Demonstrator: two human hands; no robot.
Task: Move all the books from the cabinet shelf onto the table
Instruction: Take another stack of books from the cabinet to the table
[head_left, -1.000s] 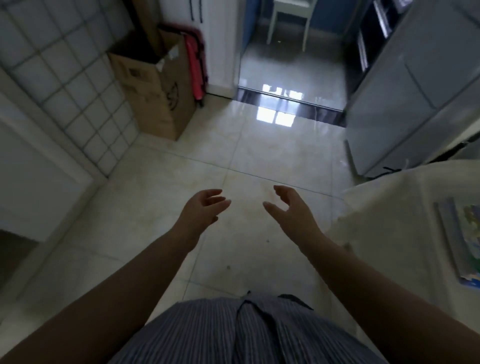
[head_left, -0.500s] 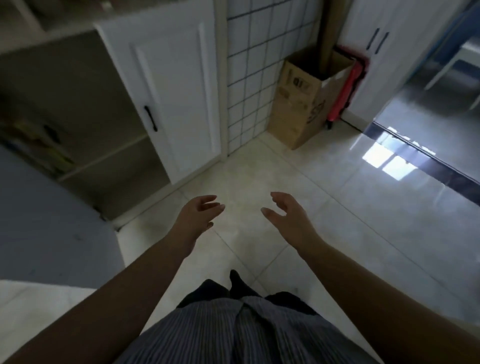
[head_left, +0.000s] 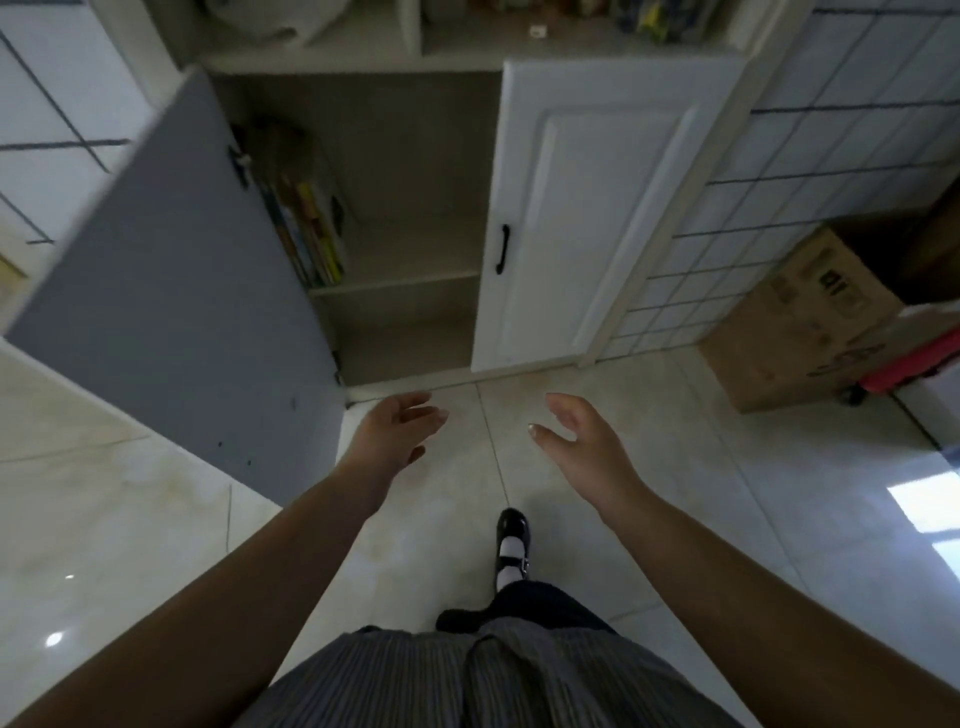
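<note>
1. While both arms reach forward over the floor (head_left: 130, 525), nearest to me are my striped grey top (head_left: 467, 680) and one black shoe (head_left: 513, 527) with a white sock, set on a pale glossy tile.
2. My left hand (head_left: 396, 428) is released: fingers relaxed and slightly spread, palm turned inward, nothing in it. It hangs above the floor just short of the cabinet's base.
3. My right hand (head_left: 582, 434) is likewise released: fingers loosely curved, thumb out, palm facing the left one, nothing held. Hands are apart, with a tile seam between them.
4. Left cabinet door (head_left: 171, 291) is swung wide open, grey inner face toward me. Right cabinet door (head_left: 582, 208) is closed, white, with a black handle (head_left: 502, 248).
5. Books (head_left: 306, 228) stand upright in a tight row on the middle shelf (head_left: 405, 280), pushed to the left end, right beside the open door. Thin spines, leaning slightly; yellow, green, blue and orange tones visible. Titles too blurred to read, and I can't count them. The part of the shelf to their right shows bare board.
6. Cardboard box (head_left: 800, 322) sits on the floor at far right against the tiled wall (head_left: 831, 135), with something red (head_left: 914, 364) beside it.
7. Farthest: an upper ledge (head_left: 519, 49) above the cabinet with blurred clutter.
</note>
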